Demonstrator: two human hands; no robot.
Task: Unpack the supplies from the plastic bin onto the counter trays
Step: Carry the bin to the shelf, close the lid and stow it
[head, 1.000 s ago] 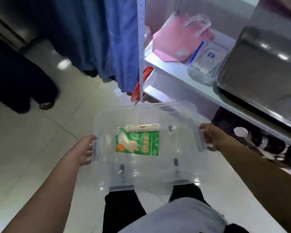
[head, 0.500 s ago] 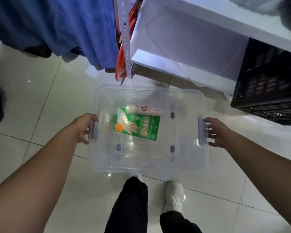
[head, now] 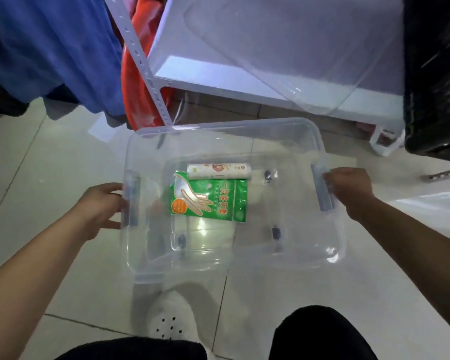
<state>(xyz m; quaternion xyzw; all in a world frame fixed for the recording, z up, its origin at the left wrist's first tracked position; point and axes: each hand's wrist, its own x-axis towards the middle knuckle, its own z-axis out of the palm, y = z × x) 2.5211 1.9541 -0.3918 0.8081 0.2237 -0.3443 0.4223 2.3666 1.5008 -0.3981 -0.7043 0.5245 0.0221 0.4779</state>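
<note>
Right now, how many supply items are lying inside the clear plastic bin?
2. A green glove packet lies flat on the bin floor, left of centre; a white roll lies along its far edge, touching it. Nothing else shows.

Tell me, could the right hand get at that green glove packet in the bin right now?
Probably yes: the clear plastic bin has no lid on, and nothing covers the green glove packet. But the right hand grips a side handle and must let go first.

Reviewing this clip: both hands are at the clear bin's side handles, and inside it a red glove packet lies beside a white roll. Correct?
Not quite. The head view shows the glove packet is green, not red. The rest holds: left hand and right hand at the clear bin handles, white roll beside the packet.
</note>
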